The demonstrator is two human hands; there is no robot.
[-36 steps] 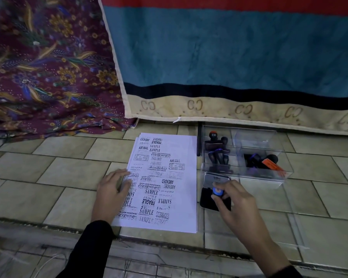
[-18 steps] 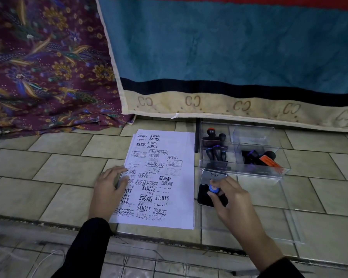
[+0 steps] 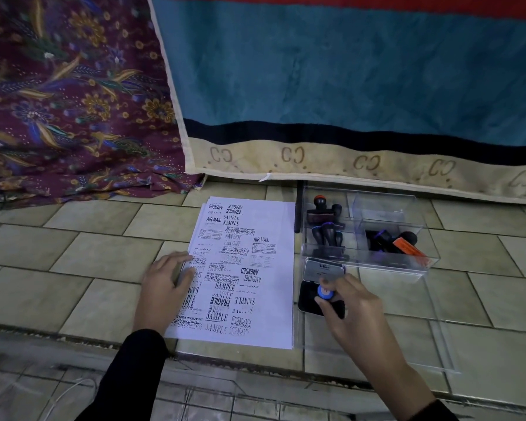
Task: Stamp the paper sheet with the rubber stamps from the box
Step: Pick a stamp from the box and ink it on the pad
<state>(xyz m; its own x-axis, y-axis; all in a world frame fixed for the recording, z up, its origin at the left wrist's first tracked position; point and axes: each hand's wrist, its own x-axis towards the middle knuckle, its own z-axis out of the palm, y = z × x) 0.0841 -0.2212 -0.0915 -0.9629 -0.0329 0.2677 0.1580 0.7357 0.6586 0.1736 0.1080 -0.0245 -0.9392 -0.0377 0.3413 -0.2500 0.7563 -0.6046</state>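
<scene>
Gripping stamp (image 3: pixel 325 292) – R hand (image 3: pixel 351 311), on inkpad (image 3: pixel 308 302)

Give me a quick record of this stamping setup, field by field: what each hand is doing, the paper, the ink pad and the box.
left hand: flat on the paper's left edge, pinning it
right hand: gripping a blue-topped stamp on the ink pad
paper sheet: on the tiled floor, already crowded with impressions such as SAMPLE, FRAGILE, AIR MAIL
ink pad: open, lid raised, right of the paper
box: clear plastic, divided, more stamps inside
</scene>
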